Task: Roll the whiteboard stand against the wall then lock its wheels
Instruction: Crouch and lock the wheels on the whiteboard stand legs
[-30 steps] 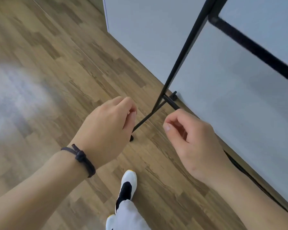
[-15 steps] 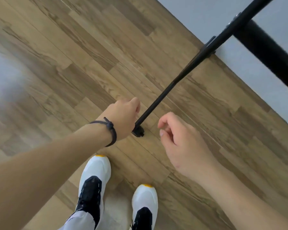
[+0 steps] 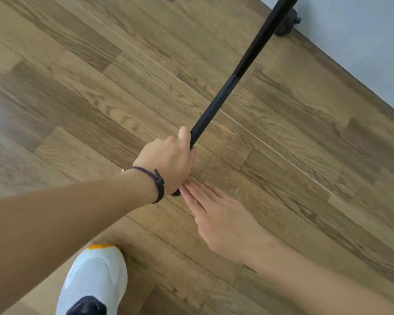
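Head view, looking straight down at a wood-plank floor [image 3: 100, 105]. A pale wall [image 3: 362, 42] cuts across the upper right corner.

The whiteboard stand shows only as its black base bar [image 3: 232, 85], which runs low over the floor, diagonally from the wall toward the person. Far wheel [image 3: 286, 23]: a dark caster at the bar's upper end, right at the foot of the wall, touching it or very nearly so. Near wheel [image 3: 175, 193]: almost wholly hidden under the hands; only a small dark edge shows below the left wrist. Its lock lever cannot be made out.

Left hand [image 3: 168, 160]: curled down over the near end of the bar, thumb lying up along the tube, fingers folded under and out of sight. It seems to have hold of the bar end, though the fingers' closure is hidden, so the grip is not certain. A dark cord bracelet [image 3: 159, 185] sits on that wrist.

Right hand [image 3: 223, 221]: flat and open, fingers straight and together, holding nothing. The fingertips [image 3: 187, 187] point up-left and meet the spot where the near wheel's dark edge shows, just beneath the left hand.

One white shoe [image 3: 96, 276] with a yellow toe mark and black patch stands on the floor at the bottom edge, well short of the bar end.
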